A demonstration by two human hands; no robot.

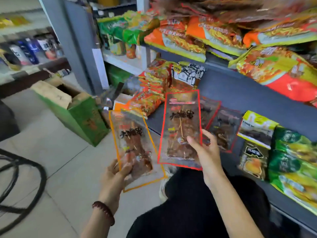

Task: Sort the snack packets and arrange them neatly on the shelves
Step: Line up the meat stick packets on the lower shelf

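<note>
Fingers (194, 143) pinch red-edged packet (186, 127) (skewers (180, 125) inside).

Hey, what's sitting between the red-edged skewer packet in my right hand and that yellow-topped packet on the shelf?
In the head view, more red-edged skewer packets lie overlapping on the shelf between your held packet and the yellow-topped packet.

Motion blur smeared the top-shelf packets (240, 7), which were cut off by the upper edge. The red-edged packet (181, 127) hid part of a second packet (210, 110) behind it. Far left, the bottles (29, 48) were too blurred to read.
</note>
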